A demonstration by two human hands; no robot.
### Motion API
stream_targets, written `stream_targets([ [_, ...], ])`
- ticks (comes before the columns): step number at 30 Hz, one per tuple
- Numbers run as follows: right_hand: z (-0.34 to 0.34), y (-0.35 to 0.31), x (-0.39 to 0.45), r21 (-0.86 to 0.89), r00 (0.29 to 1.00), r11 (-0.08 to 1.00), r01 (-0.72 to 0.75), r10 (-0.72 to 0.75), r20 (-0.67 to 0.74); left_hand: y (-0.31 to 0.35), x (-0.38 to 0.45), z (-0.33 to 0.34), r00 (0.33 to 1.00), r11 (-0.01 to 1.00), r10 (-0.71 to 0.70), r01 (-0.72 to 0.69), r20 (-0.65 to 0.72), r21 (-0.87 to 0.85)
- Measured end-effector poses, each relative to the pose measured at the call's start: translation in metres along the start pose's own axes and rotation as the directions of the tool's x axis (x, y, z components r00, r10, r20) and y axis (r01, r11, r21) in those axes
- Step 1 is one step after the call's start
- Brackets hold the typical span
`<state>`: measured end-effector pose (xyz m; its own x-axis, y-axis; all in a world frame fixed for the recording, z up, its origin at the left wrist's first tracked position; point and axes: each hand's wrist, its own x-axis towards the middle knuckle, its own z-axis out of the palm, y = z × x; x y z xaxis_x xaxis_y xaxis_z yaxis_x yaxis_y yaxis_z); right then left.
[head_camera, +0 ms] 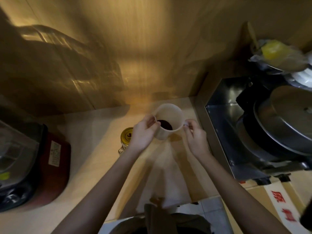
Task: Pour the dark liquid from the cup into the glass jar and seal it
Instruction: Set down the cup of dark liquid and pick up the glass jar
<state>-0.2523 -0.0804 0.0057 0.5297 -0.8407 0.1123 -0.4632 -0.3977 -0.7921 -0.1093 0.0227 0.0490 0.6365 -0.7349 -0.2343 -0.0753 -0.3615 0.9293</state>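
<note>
A tall white cup [172, 115] stands upright near the back of the pale counter, with dark liquid [165, 124] low inside it. My left hand [143, 134] wraps the cup's left side, fingers on the rim. My right hand [194, 134] pinches the handle on the cup's right side. A glass jar with a yellow lid [126, 136] stands just left of the cup, partly hidden behind my left wrist; its wire clasp [121, 149] shows at the front.
A red and black appliance [33, 162] fills the counter's left side. On the right sits a metal stove surround [224, 119] with a lidded pan [283, 119]; dishes and a yellow bag [275, 49] are stacked behind. A cardboard box [278, 200] lies at the lower right.
</note>
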Motion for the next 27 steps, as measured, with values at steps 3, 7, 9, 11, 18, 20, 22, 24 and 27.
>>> stream_targets([
  [3,-0.005,0.008,-0.019,-0.002,1.000,1.000,-0.001,0.001,-0.025,-0.012,-0.023,0.013,0.999,0.999,0.005,-0.006,-0.040,-0.040],
  [7,-0.007,0.020,-0.046,-0.026,0.998,0.999,-0.044,0.045,0.037,-0.035,-0.049,0.027,1.000,0.980,-0.023,0.020,-0.011,-0.197],
  [9,-0.005,0.026,-0.057,-0.036,0.996,0.997,-0.063,0.065,0.066,-0.048,-0.060,0.032,1.000,0.982,-0.022,0.021,-0.002,-0.189],
  [11,-0.003,0.032,-0.066,-0.049,0.993,0.996,-0.076,0.080,0.088,-0.061,-0.068,0.034,0.999,0.988,-0.035,0.031,-0.026,-0.153],
  [18,0.006,0.043,-0.080,-0.074,0.976,0.991,-0.108,0.120,0.180,-0.088,-0.075,0.032,0.993,0.991,-0.103,0.098,-0.051,-0.088],
  [20,0.008,0.044,-0.081,-0.080,0.971,0.990,-0.117,0.131,0.199,-0.091,-0.075,0.031,0.993,0.992,-0.107,0.102,-0.057,-0.073],
  [22,0.010,0.043,-0.082,-0.079,0.970,0.990,-0.114,0.128,0.207,-0.093,-0.075,0.030,0.992,0.992,-0.112,0.108,-0.053,-0.068],
  [24,0.011,0.043,-0.083,-0.086,0.969,0.991,-0.105,0.121,0.216,-0.095,-0.076,0.029,0.991,0.990,-0.125,0.122,-0.051,-0.067],
  [27,0.012,0.044,-0.082,-0.094,0.966,0.990,-0.101,0.121,0.229,-0.099,-0.078,0.029,0.991,0.990,-0.127,0.124,-0.040,-0.059],
])
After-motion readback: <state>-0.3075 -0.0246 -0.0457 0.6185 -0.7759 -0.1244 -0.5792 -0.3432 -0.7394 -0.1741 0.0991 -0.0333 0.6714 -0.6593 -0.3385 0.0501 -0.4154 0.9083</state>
